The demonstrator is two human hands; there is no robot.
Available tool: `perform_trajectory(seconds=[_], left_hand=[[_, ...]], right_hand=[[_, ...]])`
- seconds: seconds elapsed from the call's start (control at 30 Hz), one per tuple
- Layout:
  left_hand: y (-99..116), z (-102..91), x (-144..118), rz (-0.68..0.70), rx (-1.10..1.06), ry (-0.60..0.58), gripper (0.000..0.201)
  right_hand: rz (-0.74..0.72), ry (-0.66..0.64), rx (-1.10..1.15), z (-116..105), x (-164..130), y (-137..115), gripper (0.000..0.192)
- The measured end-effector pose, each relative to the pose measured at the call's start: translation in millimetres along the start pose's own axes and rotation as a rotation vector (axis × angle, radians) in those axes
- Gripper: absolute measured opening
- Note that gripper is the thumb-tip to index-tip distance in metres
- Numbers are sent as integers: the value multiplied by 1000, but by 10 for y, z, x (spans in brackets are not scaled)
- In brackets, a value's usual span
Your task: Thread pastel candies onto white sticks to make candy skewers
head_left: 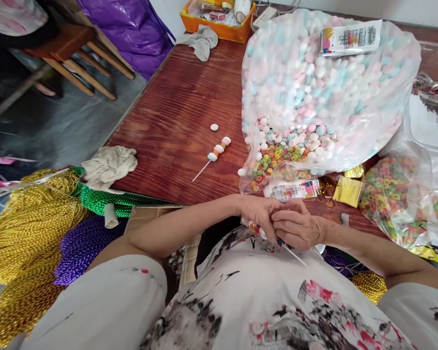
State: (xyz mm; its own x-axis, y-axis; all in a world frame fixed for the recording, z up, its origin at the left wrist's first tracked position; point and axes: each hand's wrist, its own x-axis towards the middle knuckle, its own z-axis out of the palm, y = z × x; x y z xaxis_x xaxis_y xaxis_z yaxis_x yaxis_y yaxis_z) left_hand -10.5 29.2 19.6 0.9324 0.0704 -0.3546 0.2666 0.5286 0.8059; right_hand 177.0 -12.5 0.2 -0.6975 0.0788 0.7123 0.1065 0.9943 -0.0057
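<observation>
Patterned white cloth fills the bottom of the view, and just above it both hands meet at the near edge of the table (175,112). Left hand (257,214) and right hand (299,228) are pinched together on a thin white stick (295,255), which slants out below the right hand; small coloured pieces show between the fingers, though what they are is hard to tell. Beyond the hands, on the red-brown wood-grain table, a finished skewer (215,151) of pastel candies lies left of the big bag (314,87), with one loose white candy (214,127) just above it. That clear bag holds pink, blue and white candies, with coloured rings at its near end. Right of the bag, a second bag of rings (394,199) sits beside gold ties (348,190). Left of the bag, a beige rag (109,165) hangs at the table's corner, and past it lie heaps of gold, green and purple beads (32,228). Behind the bag are an orange tray (219,26) and a grey cloth (202,41); farther left, a wooden stool (76,53) stands on grey floor beside purple plastic (131,29).
</observation>
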Motion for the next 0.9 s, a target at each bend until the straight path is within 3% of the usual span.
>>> perform_trajectory(seconds=[0.13,0.27,0.37,0.43,0.53,0.57,0.63,0.7,0.73,0.8,0.87,0.9], left_hand=[[81,-65,-42,95,179,56,54],[262,-327,-229,3,477,59,35],[560,-451,-470,47,705,116,27],[817,-352,-641,170,1023,282,20],[1035,63,-793,443,1618,683,19],[1007,213,-793,544,1769,729,19],[794,407,-712,659,1973,577,19],[476,378,-558,657,2025,417,21],[330,286,-477,604,1990,448,22],[142,37,-359,581,1800,619,20],[109,-156,-325,692,1446,908,23],[129,-194,-332,759,1291,983,25]], right_hand=[[75,3,-17,18,5,-13,24],[94,-70,-52,-86,95,-6,21],[87,-105,-72,-163,179,39,19],[119,-114,-94,-176,219,120,21],[279,-61,-102,-179,270,336,19],[363,-22,-78,-191,294,419,17],[561,80,40,-236,361,552,15],[777,177,248,-279,445,593,17],[878,215,372,-286,486,569,19],[1034,251,613,-241,542,447,21],[1103,238,787,-120,549,283,22],[1104,221,833,-42,535,211,22]])
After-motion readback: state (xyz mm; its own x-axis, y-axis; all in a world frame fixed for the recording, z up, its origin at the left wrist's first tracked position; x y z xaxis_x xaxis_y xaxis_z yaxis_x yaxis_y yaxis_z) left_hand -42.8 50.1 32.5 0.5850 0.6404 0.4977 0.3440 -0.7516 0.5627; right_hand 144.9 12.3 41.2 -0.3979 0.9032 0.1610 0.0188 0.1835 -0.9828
